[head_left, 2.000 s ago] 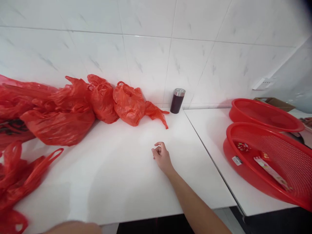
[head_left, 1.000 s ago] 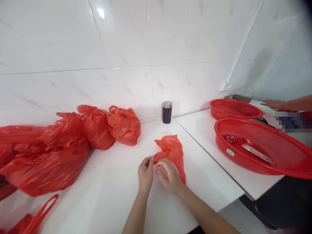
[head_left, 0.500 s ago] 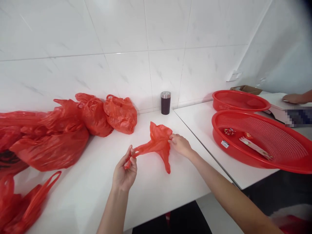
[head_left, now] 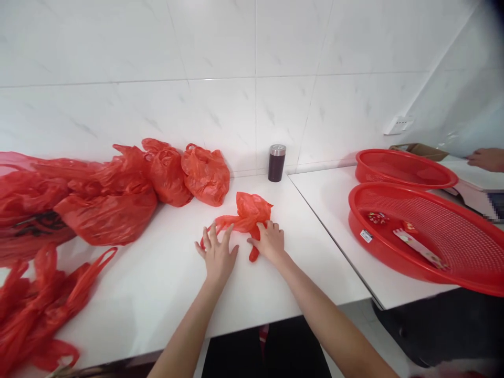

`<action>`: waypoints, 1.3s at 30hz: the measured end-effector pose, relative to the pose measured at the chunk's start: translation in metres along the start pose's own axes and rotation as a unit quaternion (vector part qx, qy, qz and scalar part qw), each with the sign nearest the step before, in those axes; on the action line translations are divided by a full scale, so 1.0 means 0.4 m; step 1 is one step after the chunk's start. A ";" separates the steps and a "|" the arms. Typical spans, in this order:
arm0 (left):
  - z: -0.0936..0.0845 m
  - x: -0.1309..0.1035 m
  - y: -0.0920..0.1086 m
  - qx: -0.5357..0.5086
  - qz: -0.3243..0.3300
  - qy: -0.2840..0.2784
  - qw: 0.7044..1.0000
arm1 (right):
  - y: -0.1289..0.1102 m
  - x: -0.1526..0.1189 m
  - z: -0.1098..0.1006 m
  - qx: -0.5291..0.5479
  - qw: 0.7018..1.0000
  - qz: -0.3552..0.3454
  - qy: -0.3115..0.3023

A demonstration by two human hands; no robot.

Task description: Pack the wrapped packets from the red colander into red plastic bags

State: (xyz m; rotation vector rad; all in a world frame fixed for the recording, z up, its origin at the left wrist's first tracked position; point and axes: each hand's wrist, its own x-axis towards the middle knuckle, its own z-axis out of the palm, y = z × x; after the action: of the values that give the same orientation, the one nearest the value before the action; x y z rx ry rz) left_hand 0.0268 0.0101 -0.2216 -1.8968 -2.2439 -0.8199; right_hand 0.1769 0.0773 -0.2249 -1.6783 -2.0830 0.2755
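Observation:
A small red plastic bag (head_left: 252,207) lies crumpled on the white table in front of me, its handles trailing to the left. My left hand (head_left: 218,257) rests over the handle end with fingers spread, open and gripping nothing. On the bag's lower right side lies my right hand (head_left: 271,242), fingers bent and thumb apart, touching the plastic without a visible grip. Some of the bag is hidden beneath the fingers.
Several filled red plastic bags (head_left: 110,215) line the wall at left; more loose red bags (head_left: 43,315) lie nearer. A dark tumbler (head_left: 276,164) stands at the back. Two red baskets (head_left: 356,220) are at right, one holding small items. Another person's hand (head_left: 488,158) shows far right.
My left hand has let go of the bag's handles and spread its fingers. The bag, held up and stretched before, now lies lower on the table. The view has shifted slightly left.

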 end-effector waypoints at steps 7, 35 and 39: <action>0.013 0.110 -0.061 -0.010 0.014 -0.054 0.998 | 0.097 0.022 -0.069 0.045 0.998 -0.015 -0.051; -0.176 0.068 -0.104 -0.466 -0.163 -0.307 0.814 | 0.158 -0.061 -0.318 0.068 0.993 -0.053 -0.084; -0.198 0.032 -0.111 -0.587 -0.172 -0.286 0.737 | 0.199 -0.083 -0.414 0.172 0.956 -0.108 -0.213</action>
State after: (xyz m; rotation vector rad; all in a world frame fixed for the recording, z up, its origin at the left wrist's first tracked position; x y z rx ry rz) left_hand -0.0388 -0.0179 -0.1642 -2.3632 -2.7410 -2.4987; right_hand 0.3279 0.0441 -0.1203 -1.2497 -2.3252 0.9396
